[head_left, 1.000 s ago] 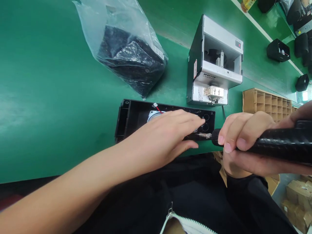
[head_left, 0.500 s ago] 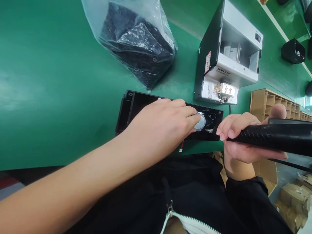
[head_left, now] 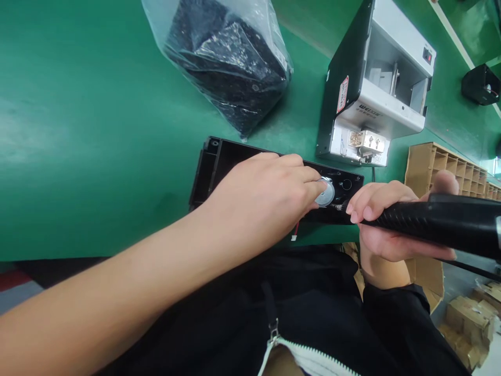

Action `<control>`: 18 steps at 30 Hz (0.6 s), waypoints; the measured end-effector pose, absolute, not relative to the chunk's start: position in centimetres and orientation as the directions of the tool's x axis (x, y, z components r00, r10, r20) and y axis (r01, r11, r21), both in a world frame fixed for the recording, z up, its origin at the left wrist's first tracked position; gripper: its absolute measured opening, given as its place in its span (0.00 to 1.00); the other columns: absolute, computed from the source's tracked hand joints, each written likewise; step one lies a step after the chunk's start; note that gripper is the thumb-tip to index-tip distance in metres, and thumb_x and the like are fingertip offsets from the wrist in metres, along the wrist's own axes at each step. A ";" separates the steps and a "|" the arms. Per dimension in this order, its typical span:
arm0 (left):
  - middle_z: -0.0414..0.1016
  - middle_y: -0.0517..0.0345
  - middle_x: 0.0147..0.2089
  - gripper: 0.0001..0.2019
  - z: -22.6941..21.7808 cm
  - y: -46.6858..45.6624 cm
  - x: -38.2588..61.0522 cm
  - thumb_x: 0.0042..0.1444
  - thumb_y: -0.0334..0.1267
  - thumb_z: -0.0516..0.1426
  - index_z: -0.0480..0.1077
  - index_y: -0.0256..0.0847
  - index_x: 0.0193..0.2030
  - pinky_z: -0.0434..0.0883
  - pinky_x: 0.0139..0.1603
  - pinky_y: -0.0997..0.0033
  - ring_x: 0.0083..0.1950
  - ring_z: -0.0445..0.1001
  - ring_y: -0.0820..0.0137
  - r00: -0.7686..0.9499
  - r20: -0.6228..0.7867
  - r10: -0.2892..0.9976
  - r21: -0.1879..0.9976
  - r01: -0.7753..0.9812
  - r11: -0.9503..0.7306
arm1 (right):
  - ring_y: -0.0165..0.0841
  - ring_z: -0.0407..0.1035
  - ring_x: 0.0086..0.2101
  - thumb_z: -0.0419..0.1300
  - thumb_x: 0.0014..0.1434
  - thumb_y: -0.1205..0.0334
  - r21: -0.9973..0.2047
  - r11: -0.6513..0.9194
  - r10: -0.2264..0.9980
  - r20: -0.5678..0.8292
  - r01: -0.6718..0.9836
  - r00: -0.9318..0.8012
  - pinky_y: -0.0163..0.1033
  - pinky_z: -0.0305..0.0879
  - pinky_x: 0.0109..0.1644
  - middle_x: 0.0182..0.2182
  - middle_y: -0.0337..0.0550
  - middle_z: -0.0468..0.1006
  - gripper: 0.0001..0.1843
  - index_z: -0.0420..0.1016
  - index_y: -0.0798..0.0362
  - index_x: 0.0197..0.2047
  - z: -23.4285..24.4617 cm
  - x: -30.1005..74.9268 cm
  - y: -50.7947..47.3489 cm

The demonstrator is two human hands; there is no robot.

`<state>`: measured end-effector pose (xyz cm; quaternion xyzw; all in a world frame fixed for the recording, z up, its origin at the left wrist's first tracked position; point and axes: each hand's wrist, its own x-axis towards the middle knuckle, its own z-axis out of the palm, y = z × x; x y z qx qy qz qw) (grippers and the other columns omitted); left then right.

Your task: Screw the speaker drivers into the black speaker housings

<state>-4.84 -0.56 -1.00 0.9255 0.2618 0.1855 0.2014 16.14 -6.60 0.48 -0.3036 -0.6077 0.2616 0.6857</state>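
A green workbench (head_left: 86, 130) fills most of the view. Toward its far side stands a silver and black machine (head_left: 385, 107) marked WEIXIN, and to the left of that lies a clear plastic bag (head_left: 230, 62) with dark contents. A cardboard box divided into cells (head_left: 420, 164) sits right of the machine's base.

Nearest the person, by the front edge of the bench, a long black housing (head_left: 230, 162) lies open side up, its length running left to right. It is under the left hand and just ahead of the right one; its left end shows bare beyond the left wrist.

The left hand (head_left: 270, 190) spreads palm down over the housing's middle, fingers bent and close together. Its index finger and thumb touch the left edge of a round silver part (head_left: 324, 195) inside the housing; whether they grip it, I cannot tell, as the palm hides what is beneath.

The right hand (head_left: 379, 201) is closed around a black handheld tool (head_left: 438, 222), held almost level. The tool's spring-wrapped bit (head_left: 335, 207) points left, over the housing's right part, close beside the silver part.

A red wire (head_left: 296, 228) with a white plug (head_left: 294, 237) hangs over the housing's near edge, below the left hand.
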 end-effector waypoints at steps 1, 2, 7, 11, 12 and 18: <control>0.91 0.53 0.52 0.08 -1.0 -0.6 -4.8 0.74 0.35 0.62 0.86 0.45 0.47 0.63 0.40 0.57 0.46 0.80 0.56 0.794 0.233 0.561 0.473 0.411 -0.779 | 0.31 0.69 0.20 0.56 0.78 0.27 -0.739 0.673 0.733 0.671 0.028 0.109 0.38 0.75 0.21 0.28 0.34 0.78 0.38 0.73 0.42 0.77 0.5 16.2 -6.9; 0.91 0.53 0.52 0.08 -1.0 -0.7 -4.7 0.73 0.34 0.62 0.86 0.45 0.48 0.63 0.41 0.58 0.47 0.80 0.56 0.796 0.225 0.562 0.470 0.416 -0.778 | 0.32 0.72 0.22 0.63 0.76 0.34 -0.734 0.677 0.729 0.679 0.050 0.088 0.39 0.77 0.24 0.30 0.35 0.80 0.36 0.73 0.42 0.78 0.5 16.2 -7.3; 0.91 0.55 0.53 0.07 -0.8 -1.1 -4.4 0.72 0.33 0.64 0.85 0.45 0.50 0.61 0.42 0.59 0.48 0.80 0.57 0.805 0.165 0.569 0.431 0.460 -0.776 | 0.33 0.80 0.31 0.65 0.67 0.64 -0.664 0.739 0.673 0.725 0.114 -0.145 0.43 0.86 0.33 0.36 0.37 0.82 0.39 0.69 0.49 0.79 1.3 16.5 -8.5; 0.91 0.57 0.54 0.06 -0.2 -1.1 -4.4 0.71 0.33 0.66 0.85 0.45 0.51 0.61 0.43 0.59 0.50 0.80 0.58 0.819 0.116 0.563 0.425 0.471 -0.773 | 0.34 0.82 0.32 0.66 0.61 0.68 -0.669 0.729 0.682 0.689 0.145 -0.248 0.45 0.87 0.36 0.37 0.36 0.84 0.44 0.66 0.45 0.79 2.0 17.7 -8.2; 0.91 0.57 0.53 0.06 -0.2 -1.1 -4.4 0.71 0.33 0.67 0.85 0.45 0.51 0.61 0.43 0.59 0.50 0.80 0.58 0.820 0.111 0.561 0.427 0.471 -0.772 | 0.34 0.83 0.33 0.68 0.60 0.69 -0.676 0.721 0.687 0.666 0.155 -0.290 0.45 0.88 0.36 0.37 0.35 0.85 0.46 0.66 0.44 0.79 2.3 18.2 -8.1; 0.90 0.55 0.51 0.05 -0.5 -1.2 -4.4 0.75 0.35 0.65 0.85 0.45 0.48 0.63 0.45 0.60 0.49 0.79 0.60 0.805 0.136 0.577 0.457 0.466 -0.758 | 0.36 0.86 0.34 0.74 0.55 0.74 -0.652 0.746 0.637 0.640 0.135 -0.430 0.46 0.90 0.39 0.39 0.38 0.87 0.57 0.61 0.49 0.84 2.7 18.6 -7.6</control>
